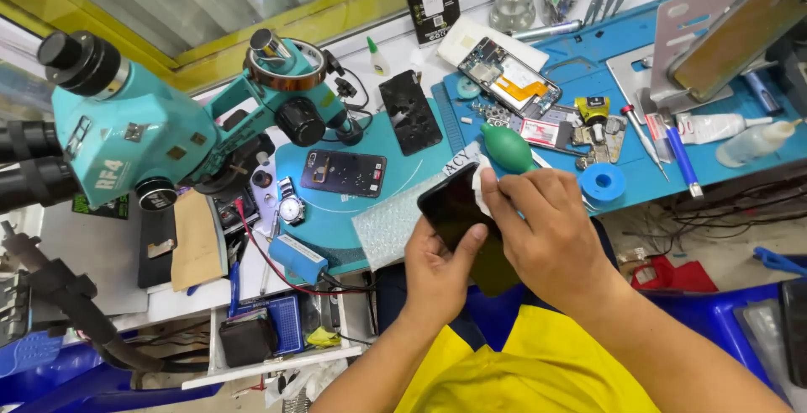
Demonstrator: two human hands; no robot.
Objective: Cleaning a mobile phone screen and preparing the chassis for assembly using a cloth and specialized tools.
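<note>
My left hand [441, 272] holds a black phone [454, 207] by its lower edge, screen up, just in front of the bench. My right hand [546, 232] presses a small white wipe [481, 184] against the phone's upper right part. Both hands meet over the phone above my yellow shirt. The phone's far end is partly covered by my right fingers.
A teal microscope [168, 131] stands at the left. On the blue mat [639, 173] lie an opened phone [508, 76], a black panel [409, 112], a phone back cover [343, 172], a green air blower [507, 148], blue tape roll [602, 182], screwdrivers, and bottles. A wristwatch [291, 207] lies nearby.
</note>
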